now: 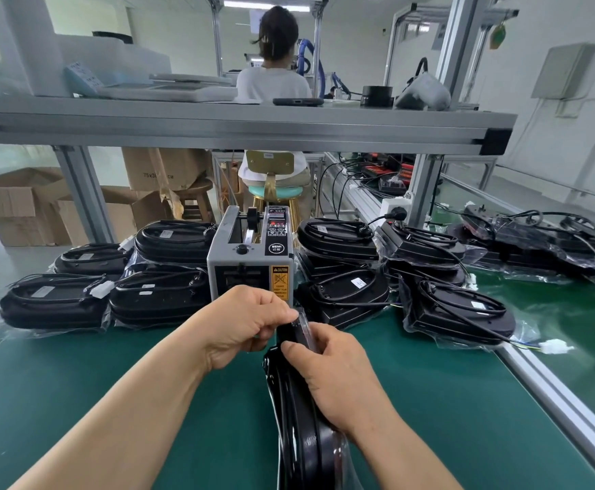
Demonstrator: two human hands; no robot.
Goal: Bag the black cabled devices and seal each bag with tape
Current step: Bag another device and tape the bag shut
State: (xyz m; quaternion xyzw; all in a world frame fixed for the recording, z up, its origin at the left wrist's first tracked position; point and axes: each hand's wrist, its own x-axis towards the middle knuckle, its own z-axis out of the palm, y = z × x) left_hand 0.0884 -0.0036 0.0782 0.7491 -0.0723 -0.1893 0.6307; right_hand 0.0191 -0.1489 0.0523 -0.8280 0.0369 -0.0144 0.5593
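Several bagged devices [158, 295] lie in low stacks at the left of the frame, at the far edge of your green tabletop [112, 401], each black with its cable coiled on top. Behind them, on the floor at the left, stand open cardboard boxes [16, 206].

At centre sits the grey tape dispenser [250, 256], its front with the orange caution label facing you. Just in front of it is your left hand [243, 320], fingers curled. The thumb and forefinger are closed together on the top edge of the clear bag [303, 325]. Whether a strip of tape is under them cannot be told.

Right of that, your right hand [338, 376] grips the black cabled device [299, 419]. It stands on edge in the lower centre of the frame, inside that bag, with its top just below the dispenser. The right fingers wrap round its upper edge and the thumb lies on the near side.

More devices [462, 309] in bags are piled on the tabletop right of the dispenser, one trailing a white connector [555, 347] toward the aluminium rail.

Across the top runs an aluminium shelf [239, 129], and beyond it a seated person [274, 79] faces away.
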